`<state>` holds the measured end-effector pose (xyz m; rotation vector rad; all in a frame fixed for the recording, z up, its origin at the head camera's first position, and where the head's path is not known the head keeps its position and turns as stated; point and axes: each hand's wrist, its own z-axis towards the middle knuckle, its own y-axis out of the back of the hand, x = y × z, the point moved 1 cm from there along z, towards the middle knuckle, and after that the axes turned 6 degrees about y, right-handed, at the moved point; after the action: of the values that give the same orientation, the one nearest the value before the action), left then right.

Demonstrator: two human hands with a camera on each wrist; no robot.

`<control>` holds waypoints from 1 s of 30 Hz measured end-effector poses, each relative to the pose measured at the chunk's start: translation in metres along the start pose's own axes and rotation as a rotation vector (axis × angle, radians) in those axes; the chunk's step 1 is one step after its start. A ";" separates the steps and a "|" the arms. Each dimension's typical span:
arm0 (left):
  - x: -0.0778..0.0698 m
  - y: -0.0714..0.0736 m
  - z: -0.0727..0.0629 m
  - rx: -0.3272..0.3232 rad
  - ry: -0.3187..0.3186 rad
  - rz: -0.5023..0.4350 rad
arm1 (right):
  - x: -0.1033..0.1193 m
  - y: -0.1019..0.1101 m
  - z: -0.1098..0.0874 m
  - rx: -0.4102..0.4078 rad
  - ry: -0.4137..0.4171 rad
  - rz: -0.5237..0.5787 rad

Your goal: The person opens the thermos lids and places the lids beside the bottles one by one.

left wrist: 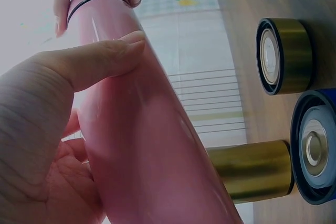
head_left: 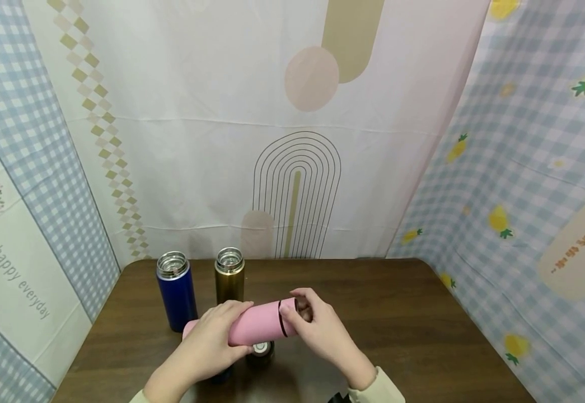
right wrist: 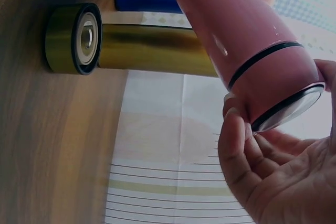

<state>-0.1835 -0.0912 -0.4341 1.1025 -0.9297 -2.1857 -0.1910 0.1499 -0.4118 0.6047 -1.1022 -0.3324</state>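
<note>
A pink thermos bottle (head_left: pixel 257 326) is held tilted above the table, its capped end toward the right. My left hand (head_left: pixel 209 338) wraps round its body, the thumb (left wrist: pixel 107 59) lying along the side. With fingers and thumb, my right hand (head_left: pixel 324 330) grips the pink cap (right wrist: pixel 281 90), just past a black ring. The cap sits on the bottle. Behind stand a blue bottle (head_left: pixel 177 296) and a gold bottle (head_left: pixel 229 282), both without lids, their steel mouths showing. Below the pink bottle, a gold lid (left wrist: pixel 294 56) and a blue lid (left wrist: pixel 331 108) lie with their inner sides up.
The brown wooden table (head_left: pixel 398 324) reaches back to a white patterned cloth (head_left: pixel 196 168). Checked cloths hang at the left and at the right (head_left: pixel 473 224). Both open bottles are on the table's left half, close behind my left hand.
</note>
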 end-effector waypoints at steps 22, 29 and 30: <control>0.001 -0.002 -0.003 0.003 0.040 -0.005 | 0.004 -0.003 0.002 -0.037 0.014 0.024; 0.003 -0.002 -0.004 -0.003 0.041 -0.003 | 0.003 -0.003 0.002 -0.043 0.023 0.031; 0.003 -0.002 -0.004 -0.004 0.043 -0.004 | 0.003 -0.003 0.002 -0.042 0.047 0.037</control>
<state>-0.1821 -0.0933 -0.4387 1.1453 -0.9050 -2.1576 -0.1910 0.1454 -0.4110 0.5515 -1.0571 -0.3077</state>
